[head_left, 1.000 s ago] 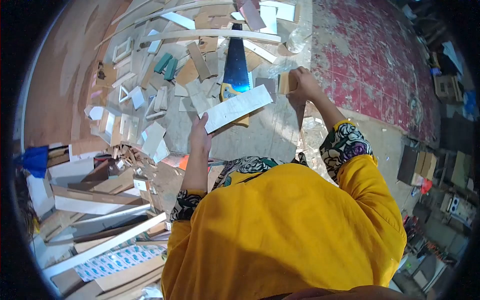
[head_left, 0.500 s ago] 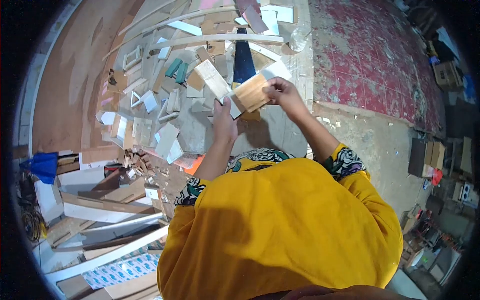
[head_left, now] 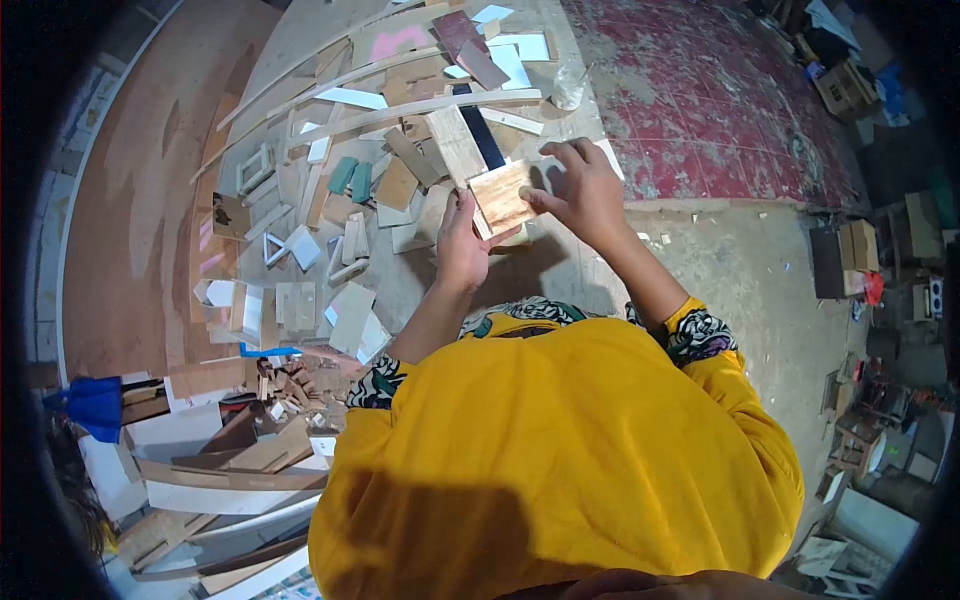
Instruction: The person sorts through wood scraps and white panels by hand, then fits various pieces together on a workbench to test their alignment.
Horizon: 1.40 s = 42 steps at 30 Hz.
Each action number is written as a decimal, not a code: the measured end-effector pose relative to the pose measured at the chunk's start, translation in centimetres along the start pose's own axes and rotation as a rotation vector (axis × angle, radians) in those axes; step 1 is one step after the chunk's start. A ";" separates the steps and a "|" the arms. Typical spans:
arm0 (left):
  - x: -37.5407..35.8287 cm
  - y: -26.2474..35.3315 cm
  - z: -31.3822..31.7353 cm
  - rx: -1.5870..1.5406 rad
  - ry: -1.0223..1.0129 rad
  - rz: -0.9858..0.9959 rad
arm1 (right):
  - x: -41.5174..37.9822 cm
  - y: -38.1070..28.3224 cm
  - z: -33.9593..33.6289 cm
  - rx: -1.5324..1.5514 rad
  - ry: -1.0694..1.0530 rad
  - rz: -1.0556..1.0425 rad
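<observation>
Left hand grips pale board, small block atop; right hand unclenched, fingers spread, thumb seemingly on block's right edge.

We see a worn red tiled floor, scuffed with grey, ending at a pale edge where bare grey concrete begins. To our left lies a broad brown wood panel, beside a pale worktable whose near part carries a dark shadow. Along our right, in dimmer light, we make out a cardboard box and a wooden stool among blurred clutter.
</observation>
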<state>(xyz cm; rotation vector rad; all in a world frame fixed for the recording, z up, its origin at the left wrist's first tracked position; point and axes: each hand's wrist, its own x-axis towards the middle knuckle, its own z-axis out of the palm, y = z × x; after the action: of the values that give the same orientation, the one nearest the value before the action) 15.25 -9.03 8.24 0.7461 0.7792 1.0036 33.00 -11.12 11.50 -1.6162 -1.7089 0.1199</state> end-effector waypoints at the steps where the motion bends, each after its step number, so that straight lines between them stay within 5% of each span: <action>1: 0.1 0.0 -0.3 -0.039 -0.023 -0.028 | 0.0 0.1 -0.2 -0.114 0.078 -0.186; 5: 0.3 0.6 -0.7 -0.094 -0.108 -0.109 | 0.0 0.8 0.0 -0.055 -0.123 -0.406; 10: 0.3 1.6 -0.8 -0.149 -0.139 -0.095 | 0.3 -0.3 -1.0 0.004 -0.220 -0.394; 28: -0.1 2.9 -2.3 -0.376 -0.260 -0.079 | 2.9 -1.3 -0.1 0.381 -0.340 -0.359; 42: -1.1 3.4 -1.1 -0.224 -0.291 -0.006 | 2.1 -1.5 -0.1 0.410 -0.268 -0.348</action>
<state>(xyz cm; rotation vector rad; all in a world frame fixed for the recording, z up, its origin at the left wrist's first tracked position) 12.54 -8.69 10.73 0.6757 0.4096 0.9331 32.02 -9.61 13.40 -1.0230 -1.9855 0.4981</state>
